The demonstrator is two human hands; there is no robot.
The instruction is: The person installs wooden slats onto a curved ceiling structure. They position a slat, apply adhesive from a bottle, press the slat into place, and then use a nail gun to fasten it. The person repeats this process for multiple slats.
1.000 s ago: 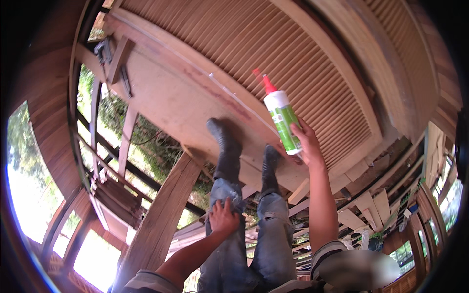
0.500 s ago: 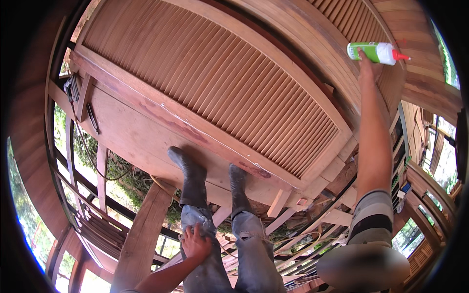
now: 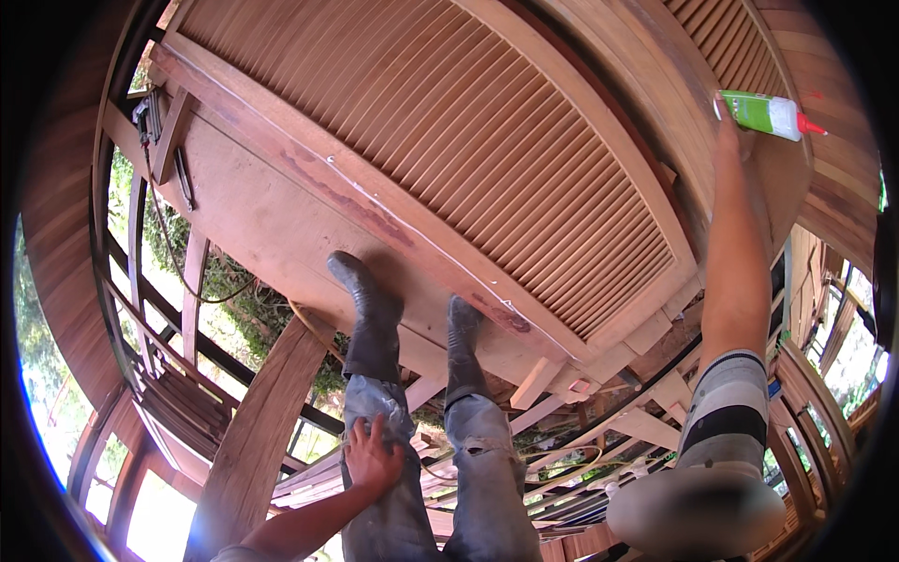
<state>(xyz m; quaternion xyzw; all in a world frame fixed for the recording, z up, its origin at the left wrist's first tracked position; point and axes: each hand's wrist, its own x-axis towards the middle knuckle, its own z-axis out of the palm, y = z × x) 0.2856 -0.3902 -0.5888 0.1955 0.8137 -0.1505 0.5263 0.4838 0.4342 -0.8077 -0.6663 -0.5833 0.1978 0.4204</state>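
My right hand (image 3: 733,140) is stretched out to the far right and wrapped round a green and white squeeze glue bottle (image 3: 760,114) with a red nozzle. The bottle lies nearly level, its nozzle toward the right. Below it sits a wooden shutter panel with slats (image 3: 735,47). In front of me lies a larger louvered wooden shutter (image 3: 487,159), and a broken white line of glue (image 3: 393,214) runs along its near edge. My left hand (image 3: 375,457) rests on my left knee, fingers spread, holding nothing.
My boots (image 3: 365,290) stand on a broad board (image 3: 243,201) beside the shutter. At the left is a metal clamp-like tool (image 3: 145,122) with a cable. A thick plank (image 3: 257,440) slopes up at lower left. Beams with gaps between them, and greenery, show below.
My right hand has carried the glue bottle a little farther right, and the bottle's nozzle tips slightly more toward me. The whole view has shifted somewhat. My left hand stays on my knee.
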